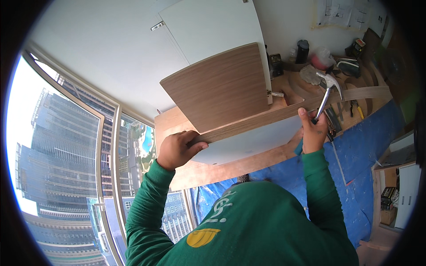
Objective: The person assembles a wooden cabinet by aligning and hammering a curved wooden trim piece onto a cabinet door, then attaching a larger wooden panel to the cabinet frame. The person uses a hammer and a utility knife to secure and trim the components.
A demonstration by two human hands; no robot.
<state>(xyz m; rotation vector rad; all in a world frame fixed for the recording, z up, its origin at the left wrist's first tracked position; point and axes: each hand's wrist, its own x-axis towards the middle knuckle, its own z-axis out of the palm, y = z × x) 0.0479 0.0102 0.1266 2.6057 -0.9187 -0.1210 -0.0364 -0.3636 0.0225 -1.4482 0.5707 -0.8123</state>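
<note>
Now | left hand (pixel 177 150) grip closed on wood panel (pixel 222 88) edge | right hand (pixel 313 133) grips hammer (pixel 327 91)

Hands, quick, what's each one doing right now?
Left hand: closed, grip on the edge of the wood-veneer panel.
Right hand: closed around the handle of a claw hammer, head raised.
</note>
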